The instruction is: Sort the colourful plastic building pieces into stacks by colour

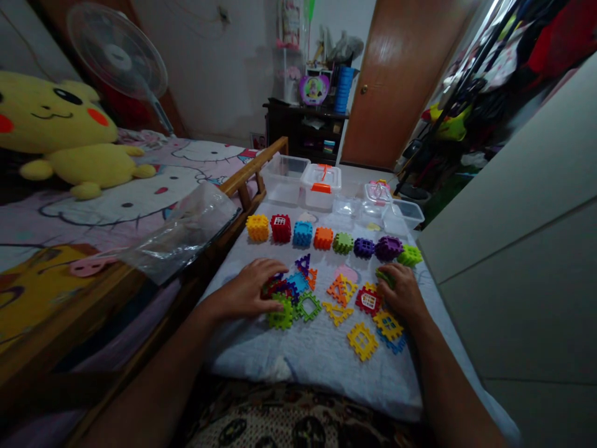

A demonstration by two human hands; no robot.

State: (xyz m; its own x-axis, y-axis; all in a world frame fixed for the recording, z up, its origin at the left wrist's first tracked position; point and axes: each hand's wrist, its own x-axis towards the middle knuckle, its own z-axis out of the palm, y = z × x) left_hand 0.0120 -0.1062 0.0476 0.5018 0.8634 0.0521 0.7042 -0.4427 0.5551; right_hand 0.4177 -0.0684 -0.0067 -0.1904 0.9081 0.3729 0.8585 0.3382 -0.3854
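Observation:
My left hand [252, 289] rests over a loose pile of plastic building tiles, its thumb held apart from the curved fingers. Close to the thumb lies a lime-green tile [280, 314]; dark red pieces are partly hidden under the fingers. A blue tile [298, 283], a green square frame tile [308, 307] and a purple triangle tile [303, 265] are beside them. On the right, my right hand [405, 291] has its fingers closed on a green tile [385, 278], mostly covered. Near it are a red window tile [368, 300] and a yellow window tile [388, 325].
A row of assembled cubes, including an orange cube [323, 238], crosses the cloth-covered table [298, 354]. Clear plastic boxes, one an orange-latched box [321, 185], stand behind. A wooden bed rail [254, 167] borders the left; a pale cabinet [513, 224] borders the right.

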